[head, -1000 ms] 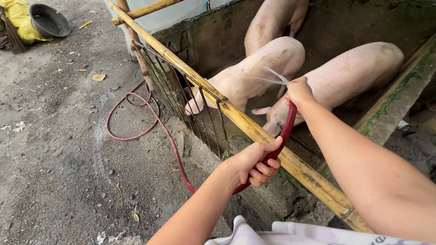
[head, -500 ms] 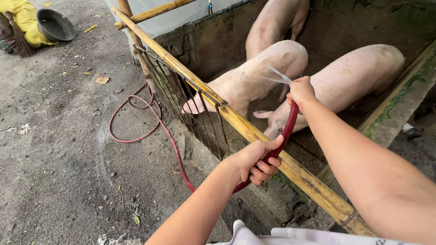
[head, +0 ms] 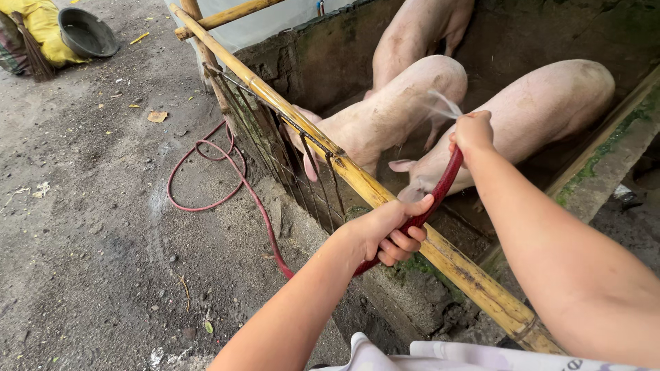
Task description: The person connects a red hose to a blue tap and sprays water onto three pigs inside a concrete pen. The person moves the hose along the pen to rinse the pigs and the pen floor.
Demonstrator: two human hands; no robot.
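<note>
Dirt yard [head: 82,240] lies open at left, a dark basin [head: 86,32] near its far edge, before a bamboo rail [head: 357,180] fencing the walled pen. One red hose [head: 227,180] loops over the ground, then rises to the left hand [head: 388,232], fingers clenched around it, and on to the right hand [head: 473,132], gripping its spraying end above three pigs [head: 385,113] crowded inside.

The dirt floor [head: 89,261] carries a red hose [head: 213,199] lying in loops, a dry leaf [head: 157,117], a dark basin [head: 86,33] and a yellow sack [head: 41,24] beside it.
</note>
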